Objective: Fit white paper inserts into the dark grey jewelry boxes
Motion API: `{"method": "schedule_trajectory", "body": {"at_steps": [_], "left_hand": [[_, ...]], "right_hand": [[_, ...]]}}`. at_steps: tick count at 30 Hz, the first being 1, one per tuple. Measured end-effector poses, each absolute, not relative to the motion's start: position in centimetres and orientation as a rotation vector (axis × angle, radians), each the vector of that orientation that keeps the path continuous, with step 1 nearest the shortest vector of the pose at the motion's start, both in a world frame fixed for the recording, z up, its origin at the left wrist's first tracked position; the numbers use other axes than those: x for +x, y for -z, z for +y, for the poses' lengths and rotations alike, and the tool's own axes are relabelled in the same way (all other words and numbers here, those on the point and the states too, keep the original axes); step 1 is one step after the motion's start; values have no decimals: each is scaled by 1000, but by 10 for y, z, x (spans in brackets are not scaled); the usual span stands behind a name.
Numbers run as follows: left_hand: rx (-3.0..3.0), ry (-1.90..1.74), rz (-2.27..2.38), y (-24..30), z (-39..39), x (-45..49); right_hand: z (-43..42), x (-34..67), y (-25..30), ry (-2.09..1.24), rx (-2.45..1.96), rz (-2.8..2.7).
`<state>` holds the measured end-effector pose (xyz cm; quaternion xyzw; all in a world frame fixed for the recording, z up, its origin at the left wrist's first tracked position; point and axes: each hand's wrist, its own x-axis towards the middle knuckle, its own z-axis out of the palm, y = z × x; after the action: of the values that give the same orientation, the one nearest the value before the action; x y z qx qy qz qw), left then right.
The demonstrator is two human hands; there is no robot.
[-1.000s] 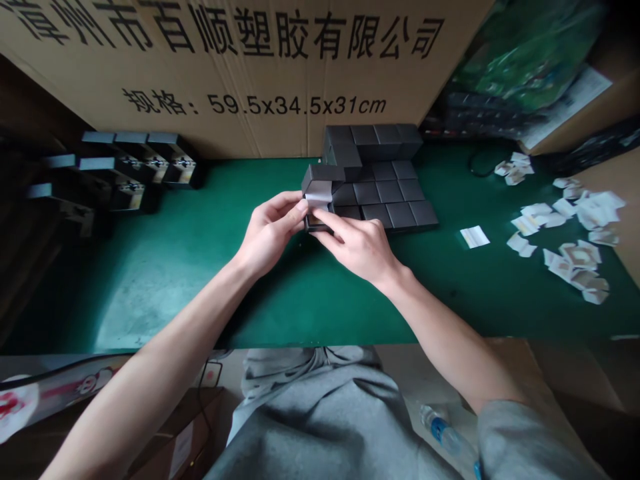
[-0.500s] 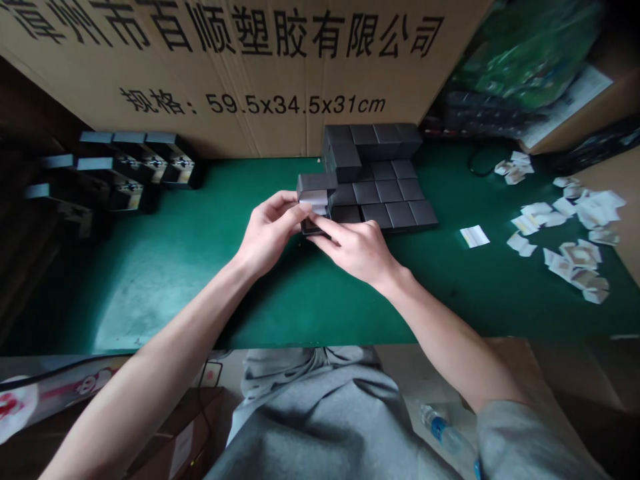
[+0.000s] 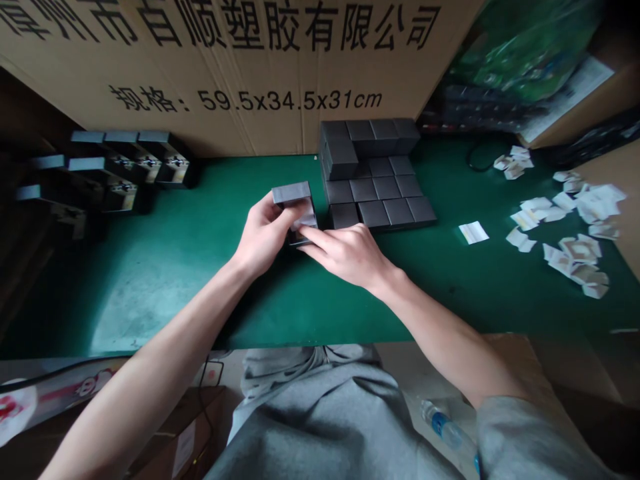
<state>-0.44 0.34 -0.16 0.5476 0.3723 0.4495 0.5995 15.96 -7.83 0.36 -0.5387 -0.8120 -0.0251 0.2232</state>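
My left hand (image 3: 264, 232) grips a small dark grey hinged box (image 3: 293, 200) from its left side, the lid raised and a pale lining showing inside. My right hand (image 3: 346, 253) reaches in from the right, its fingertips pinched at the box's open front over the lining. Just right of the box lies a block of closed dark grey boxes (image 3: 376, 175), laid in rows on the green mat (image 3: 200, 267), with more stacked at the back.
Several open boxes (image 3: 120, 170) with lids up stand at the left. Scattered white paper tags (image 3: 575, 233) lie at the right. A large cardboard carton (image 3: 240, 67) walls the back. A plastic water bottle (image 3: 445, 433) lies below the table edge.
The open box has moved left and nearer to me, away from the block of closed boxes, with both hands following it. Its lid has tilted further up.
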Motion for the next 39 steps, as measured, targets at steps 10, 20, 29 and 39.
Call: {"method": "schedule_trajectory", "body": {"at_steps": [10,20,29,39], "left_hand": [[1335,-1020,906,1,2,-6],[1287,-992,910,0,3,-7],[1251,-971,899,2,4,-6],[1294,-959,852,3,4,-8]], "right_hand": [[-79,156,-2,14,-1455,-2288],[-79,155,1,16,-1416,-2330],[-79,154,0,-1,-1424,-2337],[-79,153,0,-3,-1492,-2296]]}}
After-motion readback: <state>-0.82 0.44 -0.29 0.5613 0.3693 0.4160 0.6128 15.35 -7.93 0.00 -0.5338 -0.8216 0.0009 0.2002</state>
